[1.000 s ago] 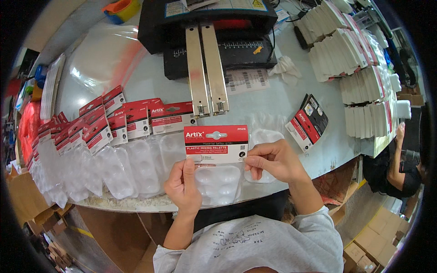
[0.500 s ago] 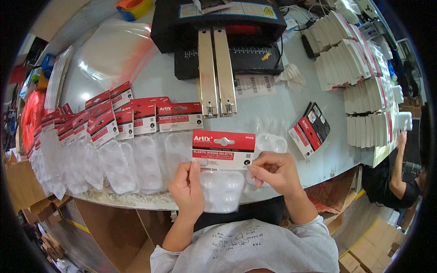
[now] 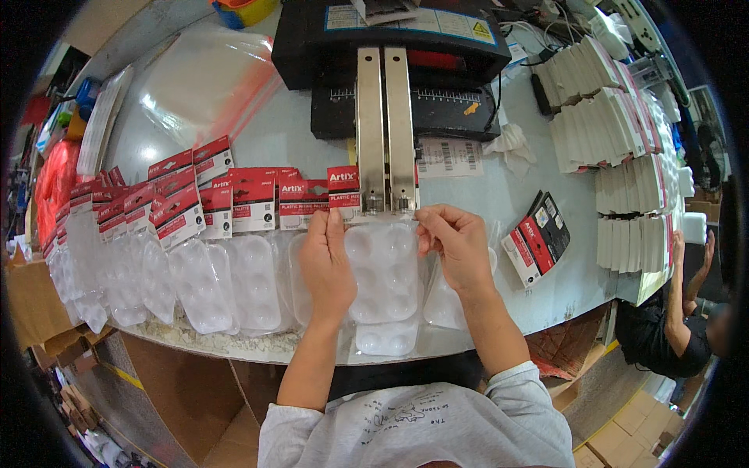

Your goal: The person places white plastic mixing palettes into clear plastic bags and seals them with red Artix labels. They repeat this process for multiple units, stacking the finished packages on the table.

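A white plastic paint palette (image 3: 382, 273) in a clear bag, topped with a red, black and white header card (image 3: 342, 187), spans the space between my hands. My left hand (image 3: 328, 269) is closed on its upper left edge, and my right hand (image 3: 459, 246) pinches the upper right edge. Two long metal arms (image 3: 370, 125) of a black stapling machine (image 3: 300, 51) cover most of the card; whether they press on it I cannot tell. More palette wells show below the held one. Overlapping bagged palettes (image 3: 199, 285) with similar cards (image 3: 253, 195) lie to the left.
Loose folded header cards (image 3: 538, 238) lie to the right, beside tall card stacks (image 3: 593, 117). Clear bags (image 3: 199, 86) are piled at the back left. Crumpled tissue (image 3: 511, 148) and a barcode sheet (image 3: 450, 158) sit near the machine. Another person (image 3: 659, 335) works at the far right.
Both hands have moved away from me with the bagged palette, and its header card has passed beneath the metal arms. The other person's second hand now shows at the right.
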The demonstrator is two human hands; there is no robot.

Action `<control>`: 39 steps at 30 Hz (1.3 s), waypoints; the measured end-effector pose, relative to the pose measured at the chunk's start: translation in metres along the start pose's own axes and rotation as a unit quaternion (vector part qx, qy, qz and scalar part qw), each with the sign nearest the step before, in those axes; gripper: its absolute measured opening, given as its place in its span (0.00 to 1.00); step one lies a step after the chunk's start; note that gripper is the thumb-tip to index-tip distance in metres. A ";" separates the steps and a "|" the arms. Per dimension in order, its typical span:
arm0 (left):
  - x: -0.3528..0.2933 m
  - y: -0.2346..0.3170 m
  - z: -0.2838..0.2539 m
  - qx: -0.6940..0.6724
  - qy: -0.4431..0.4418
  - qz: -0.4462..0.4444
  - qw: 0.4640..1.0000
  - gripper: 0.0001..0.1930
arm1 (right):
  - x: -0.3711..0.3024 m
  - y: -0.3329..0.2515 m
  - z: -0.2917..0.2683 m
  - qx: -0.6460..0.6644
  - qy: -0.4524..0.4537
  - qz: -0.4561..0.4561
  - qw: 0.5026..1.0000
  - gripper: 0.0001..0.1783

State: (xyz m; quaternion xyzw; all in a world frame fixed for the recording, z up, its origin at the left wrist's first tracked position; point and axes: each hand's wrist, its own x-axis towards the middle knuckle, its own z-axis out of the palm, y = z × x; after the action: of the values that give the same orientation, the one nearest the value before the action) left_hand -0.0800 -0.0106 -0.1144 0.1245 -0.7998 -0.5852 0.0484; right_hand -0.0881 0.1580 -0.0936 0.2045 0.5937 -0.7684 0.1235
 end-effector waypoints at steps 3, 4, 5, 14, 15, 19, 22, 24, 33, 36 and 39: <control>-0.005 0.001 -0.009 0.073 -0.020 -0.012 0.997 0.16 | -0.008 -0.014 -0.008 -0.121 0.020 -0.053 0.991 0.10; -0.003 0.006 -0.015 0.089 -0.035 0.028 0.995 0.16 | -0.011 -0.017 -0.013 -0.145 0.002 -0.095 0.985 0.10; -0.001 0.015 -0.033 0.165 0.009 0.081 0.983 0.15 | -0.016 -0.027 -0.029 -0.271 0.096 -0.178 0.941 0.14; -0.040 0.025 -0.048 0.531 0.021 0.125 0.838 0.23 | -0.033 0.004 -0.183 -0.611 0.226 -0.221 0.726 0.50; -0.048 0.014 -0.028 0.478 -0.104 0.118 0.864 0.20 | -0.032 0.008 -0.186 -0.607 0.240 -0.189 0.734 0.49; -0.062 -0.011 -0.002 0.377 -0.037 0.204 0.903 0.13 | -0.035 0.004 -0.171 -0.600 0.246 -0.227 0.726 0.43; -0.058 0.005 -0.026 0.123 -0.053 0.069 0.989 0.09 | -0.047 -0.014 -0.141 -0.496 0.269 -0.218 0.797 0.35; -0.055 0.022 -0.037 -0.099 -0.093 -0.059 0.989 0.07 | -0.056 -0.030 -0.115 -0.375 0.244 -0.209 0.869 0.31; -0.071 0.046 -0.041 -0.139 -0.212 -0.117 0.960 0.10 | -0.052 -0.063 -0.003 -0.352 -0.156 -0.195 0.902 0.25; -0.071 0.041 -0.041 -0.156 -0.203 -0.121 0.959 0.09 | -0.046 -0.057 -0.001 -0.341 -0.120 -0.105 0.926 0.21; -0.070 0.039 -0.040 -0.127 -0.181 -0.093 0.971 0.08 | -0.049 -0.051 -0.004 -0.323 -0.144 -0.138 0.925 0.18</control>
State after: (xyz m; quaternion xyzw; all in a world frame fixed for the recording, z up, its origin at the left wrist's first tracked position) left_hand -0.0092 -0.0182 -0.0603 0.0830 -0.6993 -0.6967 -0.1368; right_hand -0.0663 0.1726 -0.0274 -0.0429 0.8082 -0.5653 0.1596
